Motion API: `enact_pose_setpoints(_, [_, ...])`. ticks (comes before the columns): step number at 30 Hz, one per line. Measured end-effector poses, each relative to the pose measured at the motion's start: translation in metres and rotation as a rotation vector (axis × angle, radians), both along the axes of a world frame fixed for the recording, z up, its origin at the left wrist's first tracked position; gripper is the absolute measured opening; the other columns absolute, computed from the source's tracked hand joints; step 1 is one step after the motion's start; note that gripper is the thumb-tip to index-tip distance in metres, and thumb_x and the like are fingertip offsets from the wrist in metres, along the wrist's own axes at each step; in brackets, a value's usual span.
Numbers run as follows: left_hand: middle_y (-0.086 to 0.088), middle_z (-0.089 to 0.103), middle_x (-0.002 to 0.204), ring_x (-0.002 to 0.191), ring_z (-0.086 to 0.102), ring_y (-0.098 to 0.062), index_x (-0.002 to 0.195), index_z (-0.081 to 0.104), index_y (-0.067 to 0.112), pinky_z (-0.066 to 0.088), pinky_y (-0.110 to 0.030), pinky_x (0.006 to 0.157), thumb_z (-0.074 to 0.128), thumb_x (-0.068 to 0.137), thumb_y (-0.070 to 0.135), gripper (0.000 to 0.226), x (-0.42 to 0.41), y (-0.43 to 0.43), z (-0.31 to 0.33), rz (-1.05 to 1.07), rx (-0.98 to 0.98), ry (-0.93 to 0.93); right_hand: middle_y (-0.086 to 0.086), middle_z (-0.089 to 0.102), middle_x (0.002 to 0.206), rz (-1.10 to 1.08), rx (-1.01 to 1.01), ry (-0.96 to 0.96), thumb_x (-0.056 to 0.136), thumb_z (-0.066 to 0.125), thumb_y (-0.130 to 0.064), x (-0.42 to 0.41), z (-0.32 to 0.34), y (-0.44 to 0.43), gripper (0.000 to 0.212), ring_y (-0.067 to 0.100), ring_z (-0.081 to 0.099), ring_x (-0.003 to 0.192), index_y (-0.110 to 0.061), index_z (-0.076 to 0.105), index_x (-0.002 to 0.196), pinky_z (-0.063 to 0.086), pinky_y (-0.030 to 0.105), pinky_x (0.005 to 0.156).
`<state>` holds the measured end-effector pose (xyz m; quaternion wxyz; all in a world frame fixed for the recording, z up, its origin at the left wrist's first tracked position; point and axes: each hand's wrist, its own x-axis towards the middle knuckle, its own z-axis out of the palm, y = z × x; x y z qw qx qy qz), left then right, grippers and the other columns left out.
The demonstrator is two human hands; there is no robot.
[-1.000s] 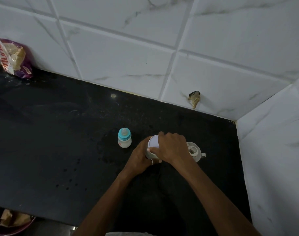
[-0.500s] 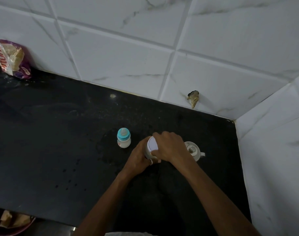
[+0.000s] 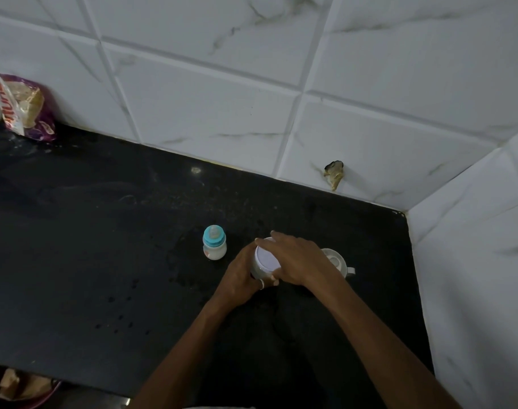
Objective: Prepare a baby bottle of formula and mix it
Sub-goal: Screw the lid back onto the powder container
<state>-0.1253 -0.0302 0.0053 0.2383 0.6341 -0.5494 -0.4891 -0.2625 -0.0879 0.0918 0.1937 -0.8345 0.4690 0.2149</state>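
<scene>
Hands work one tub (image 3: 265, 261) on the counter (image 3: 104, 261): my left hand (image 3: 240, 280) wraps its wall to stop rotation, while my right hand (image 3: 296, 261) clamps the lid from above, probably to twist it. Bottle (image 3: 214, 243) stands capped, upright, just left, clear of both hands.

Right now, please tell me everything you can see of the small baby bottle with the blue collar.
The baby bottle is small and stands upright on the black counter. It has a pale teat on top, a turquoise screw collar and a clear, rounded body that looks like plastic. The body looks whitish, as if holding milky liquid. It stands alone, left of the white container that both hands hold. Neither hand touches it. Wet spots mark the counter near it.
</scene>
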Motion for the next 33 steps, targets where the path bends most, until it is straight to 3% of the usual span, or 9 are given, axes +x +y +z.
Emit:
enact_pose_setpoints(5, [-0.009,0.037,0.162,0.150,0.034,-0.021,0.155,0.031,0.011,0.027,-0.038,0.125,0.076,0.089,0.011,0.080,-0.003,-0.003,0.005,-0.070,0.004,-0.040,0.008,0.047,0.145,-0.003,-0.096,-0.044,0.088,0.073,-0.030,0.000,-0.006,0.002,0.076,0.029,0.055,0.124,-0.030,0.034,0.154,0.048,0.040,0.095])
enact_pose_setpoints(12, [-0.005,0.040,0.160,0.148,0.038,-0.016,0.157,0.031,0.017,0.031,-0.033,0.123,0.079,0.087,0.012,0.085,0.001,-0.003,-0.013,-0.002,-0.003,-0.006,0.012,0.048,0.141,-0.001,-0.129,-0.036,0.089,0.071,-0.035,0.000,-0.008,0.003,0.077,0.031,0.057,0.120,-0.027,0.032,0.154,0.050,0.042,0.096])
enact_pose_setpoints(20, [0.000,0.042,0.157,0.141,0.035,-0.002,0.157,0.029,0.020,0.021,-0.006,0.108,0.079,0.087,0.014,0.087,-0.001,-0.003,-0.033,0.007,-0.076,-0.033,0.016,0.048,0.139,-0.052,-0.189,-0.071,0.091,0.066,-0.044,0.000,-0.017,0.010,0.077,0.032,0.060,0.113,-0.026,0.028,0.155,0.051,0.040,0.090])
enact_pose_setpoints(25, [0.004,0.048,0.153,0.140,0.042,0.000,0.147,0.032,0.037,0.037,-0.026,0.118,0.082,0.082,0.010,0.086,0.000,0.001,-0.045,0.046,-0.198,0.018,0.018,0.048,0.137,-0.082,-0.237,-0.072,0.091,0.066,-0.046,0.004,-0.024,0.014,0.077,0.032,0.063,0.108,-0.024,0.029,0.155,0.050,0.038,0.084])
enact_pose_setpoints(28, [0.007,0.049,0.153,0.140,0.045,-0.002,0.150,0.039,0.030,0.040,-0.032,0.118,0.083,0.082,0.015,0.082,-0.001,0.004,-0.051,0.069,-0.229,0.020,0.019,0.048,0.134,-0.128,-0.252,-0.086,0.090,0.067,-0.046,0.007,-0.026,0.016,0.077,0.033,0.063,0.106,-0.023,0.031,0.154,0.050,0.039,0.082])
enact_pose_setpoints(30, [0.005,0.050,0.153,0.140,0.046,-0.001,0.152,0.041,0.023,0.040,-0.028,0.118,0.082,0.085,0.019,0.079,-0.003,0.004,-0.052,0.073,-0.248,0.019,0.020,0.050,0.133,-0.159,-0.262,-0.091,0.090,0.067,-0.046,0.012,-0.027,0.018,0.075,0.032,0.063,0.106,-0.021,0.033,0.152,0.050,0.038,0.083])
enact_pose_setpoints(33, [0.011,0.049,0.150,0.135,0.043,0.012,0.152,0.041,0.023,0.035,-0.009,0.111,0.079,0.088,0.024,0.075,-0.006,0.005,-0.050,0.072,-0.282,0.009,0.021,0.054,0.129,-0.198,-0.291,-0.098,0.092,0.067,-0.044,0.019,-0.029,0.022,0.068,0.030,0.063,0.106,-0.018,0.039,0.148,0.049,0.035,0.082])
